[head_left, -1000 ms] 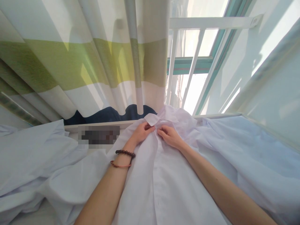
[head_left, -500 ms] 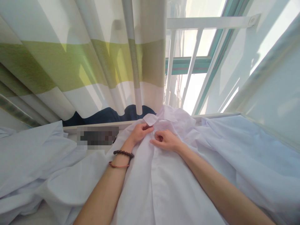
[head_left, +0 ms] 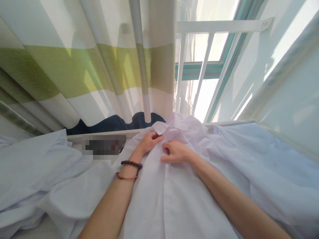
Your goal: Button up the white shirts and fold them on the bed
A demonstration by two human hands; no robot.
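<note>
Spread lengthwise down the middle of a pale bench with a raised white rim, collar end at the far edge: a white, thin-woven collared garment, rumpled near the top, smoother towards the near edge. Pointed collar lying just beyond the fingers, close to the rim. Narrow grip of the left hand on the garment just below the collar, thumb on top, cloth held. Just beside it, across the front seam, the right hand, fingers curled, thumb set a little apart from the forefinger, at the cloth; impossible to tell whether any fabric is caught under the fingertips. On the left wrist, a dark brown round-beaded bracelet and, nearer the elbow, a thin reddish-brown band.

Near the far edge, left of the left hand, a dark object blurred into squares, too obscured to name. Towards the left edge, folded white fabric; towards the far right corner, more loose white fabric. Beyond the far edge, a cream curtain with a broad green stripe, navy cloth under its hem, and a white metal railing before a teal window frame
</note>
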